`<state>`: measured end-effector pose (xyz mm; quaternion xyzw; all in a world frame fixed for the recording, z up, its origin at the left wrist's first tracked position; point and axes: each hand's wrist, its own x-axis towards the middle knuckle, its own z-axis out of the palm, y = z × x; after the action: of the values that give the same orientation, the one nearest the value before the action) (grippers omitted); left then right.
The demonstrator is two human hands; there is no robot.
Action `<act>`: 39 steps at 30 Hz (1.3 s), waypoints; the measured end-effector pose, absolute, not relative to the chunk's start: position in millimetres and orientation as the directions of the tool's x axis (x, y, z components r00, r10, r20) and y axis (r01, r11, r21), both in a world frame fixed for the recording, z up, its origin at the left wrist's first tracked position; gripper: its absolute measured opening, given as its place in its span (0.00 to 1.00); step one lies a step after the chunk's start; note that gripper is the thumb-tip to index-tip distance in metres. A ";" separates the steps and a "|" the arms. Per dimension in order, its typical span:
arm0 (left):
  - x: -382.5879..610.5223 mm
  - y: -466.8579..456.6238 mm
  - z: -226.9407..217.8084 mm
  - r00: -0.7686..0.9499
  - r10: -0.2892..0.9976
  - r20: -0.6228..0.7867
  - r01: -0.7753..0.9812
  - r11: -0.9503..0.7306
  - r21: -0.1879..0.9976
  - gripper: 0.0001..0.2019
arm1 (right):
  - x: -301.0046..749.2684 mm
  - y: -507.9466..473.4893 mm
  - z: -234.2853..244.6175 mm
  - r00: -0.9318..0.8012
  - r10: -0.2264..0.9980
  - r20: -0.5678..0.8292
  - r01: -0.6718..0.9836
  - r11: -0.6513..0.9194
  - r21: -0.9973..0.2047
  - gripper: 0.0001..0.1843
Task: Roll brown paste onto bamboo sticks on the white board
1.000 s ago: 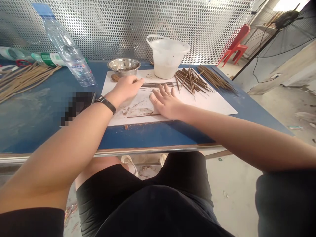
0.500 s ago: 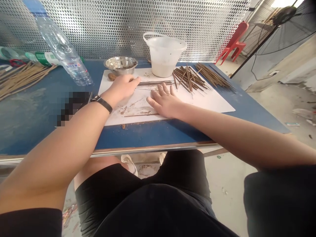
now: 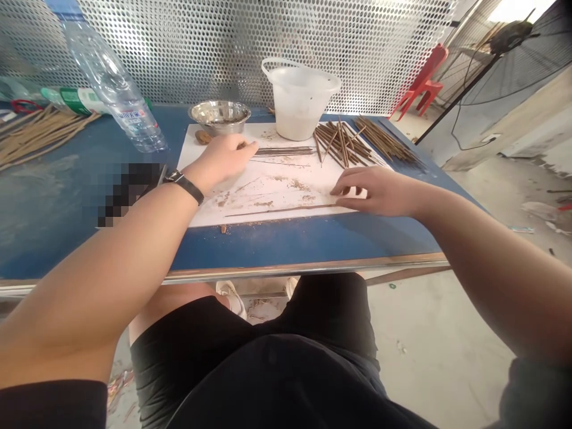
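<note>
My left hand [image 3: 223, 156] rests on the white board [image 3: 272, 207], fingers curled, by the left ends of a row of thin dark sticks [image 3: 286, 151]. What lies inside its fingers is hidden, though a bit of brown shows under the index finger. My right hand [image 3: 373, 189] hovers low over the board's front right part, its fingers bent and apart. One long thin brown stick [image 3: 281, 210] lies along the front edge, its right end at the right thumb. Brown crumbs [image 3: 297, 185] are scattered between the hands.
Behind stand a metal bowl [image 3: 220, 116] and a translucent bucket [image 3: 301, 101], with a brown lump [image 3: 202, 137] near the bowl. Brown stick piles [image 3: 344, 143] lie at right. A water bottle [image 3: 111, 83] and tan strands [image 3: 40, 140] occupy the left. The blue table's edge [image 3: 313, 269] is nearest me.
My right hand has lifted from lying flat mid-board and moved right, its fingers now bent, uncovering the front stick and crumbs. The left hand has barely shifted.
</note>
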<state>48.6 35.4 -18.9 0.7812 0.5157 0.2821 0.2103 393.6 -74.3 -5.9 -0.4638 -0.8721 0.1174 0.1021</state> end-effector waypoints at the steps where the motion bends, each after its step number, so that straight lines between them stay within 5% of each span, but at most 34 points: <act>1: 49.8 33.2 -16.8 0.312 0.925 0.215 0.713 -0.378 0.591 0.18 | 398.3 -79.2 -8.5 -0.565 0.821 0.079 0.768 0.559 -0.313 0.25; 6: 52.9 21.9 -7.5 0.429 0.881 0.197 0.729 -0.467 0.500 0.13 | 399.9 -91.4 -22.9 -0.555 0.812 0.179 0.734 0.580 -0.353 0.17; 13: 53.2 13.9 -3.8 0.584 0.801 0.129 0.698 -0.577 0.424 0.21 | 392.2 -87.9 -26.9 -0.493 0.829 0.264 0.766 0.557 -0.320 0.13; 25: 52.9 2.4 11.5 0.709 0.703 -0.047 0.674 -0.657 0.337 0.30 | 388.2 -78.6 -29.6 -0.318 0.875 0.366 0.752 0.468 -0.464 0.13; 32: 45.7 15.6 11.5 0.599 0.796 0.090 0.748 -0.596 0.293 0.30 | 358.4 -43.1 -30.0 -0.274 0.906 0.323 0.736 0.414 -0.536 0.11; 39: 8.7 37.9 30.0 0.446 0.875 -0.186 0.895 -0.434 0.103 0.30 | 353.7 -4.3 -20.9 -0.403 0.896 0.184 0.774 0.442 -0.453 0.12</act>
<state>8.7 37.9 30.0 0.8452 0.5236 -0.0522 0.0936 353.7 -4.3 -20.9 -0.5068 -0.8242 0.1496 0.2037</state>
